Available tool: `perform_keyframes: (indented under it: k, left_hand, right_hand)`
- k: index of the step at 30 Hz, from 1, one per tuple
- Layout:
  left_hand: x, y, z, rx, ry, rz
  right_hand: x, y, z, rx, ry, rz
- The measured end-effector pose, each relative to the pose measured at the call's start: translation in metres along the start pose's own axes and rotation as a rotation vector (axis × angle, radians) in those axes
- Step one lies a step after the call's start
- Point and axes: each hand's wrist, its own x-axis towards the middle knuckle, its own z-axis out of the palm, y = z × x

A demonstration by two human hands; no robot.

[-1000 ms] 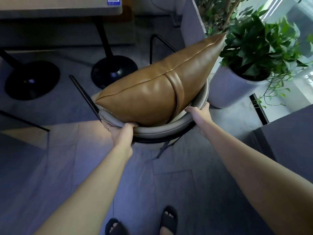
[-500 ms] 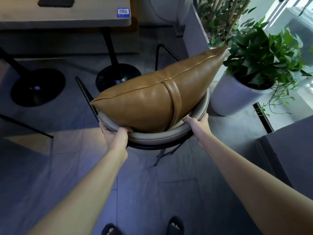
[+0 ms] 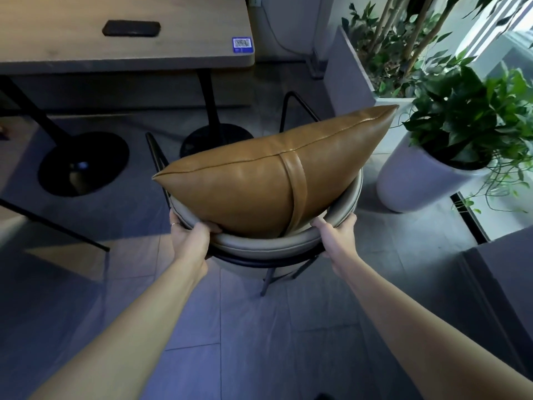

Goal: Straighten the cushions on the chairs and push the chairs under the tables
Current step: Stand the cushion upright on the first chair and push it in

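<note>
A tan leather cushion (image 3: 259, 192) with a strap stands on edge inside a chair with a curved grey padded backrest (image 3: 268, 243) and black metal legs. My left hand (image 3: 189, 236) grips the backrest's left side, thumb against the cushion. On the right side of the backrest sits my right hand (image 3: 336, 236), closed over the rim. The wooden table (image 3: 86, 44) stands ahead at the upper left, its front edge short of the chair. The chair's seat is hidden by the cushion.
Two black round pedestal bases (image 3: 83, 166) (image 3: 215, 137) stand under the table. A dark flat object (image 3: 131, 28) lies on the tabletop. A white pot with a leafy plant (image 3: 418, 183) stands close on the chair's right, a planter box (image 3: 352, 62) behind it. Grey furniture (image 3: 507, 278) is at the right.
The chair with the cushion has moved forward toward the table, both hands staying on its backrest. More of the tabletop has come into view.
</note>
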Motion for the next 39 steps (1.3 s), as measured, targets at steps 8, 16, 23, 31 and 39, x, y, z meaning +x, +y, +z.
perform_keyframes:
  k: [8,16,23,31,39]
  left_hand:
    - [0.035,0.034,-0.036,0.024,-0.009,-0.001]
    - [0.074,0.063,-0.075,0.077,-0.031,0.007]
    - [0.106,0.093,-0.094,0.090,-0.058,0.020]
    - [0.141,0.117,-0.095,0.072,-0.088,0.088]
    - [0.158,0.121,-0.095,0.093,-0.010,0.168]
  right_hand:
    - [-0.022,-0.003,0.058,0.066,0.014,0.021]
    - [-0.046,-0.016,0.117,0.059,0.039,-0.004]
    - [-0.049,-0.024,0.160,0.082,0.033,-0.013]
    - [-0.033,-0.031,0.195,0.113,0.026,-0.002]
    - [-0.022,-0.046,0.207,0.148,-0.080,0.049]
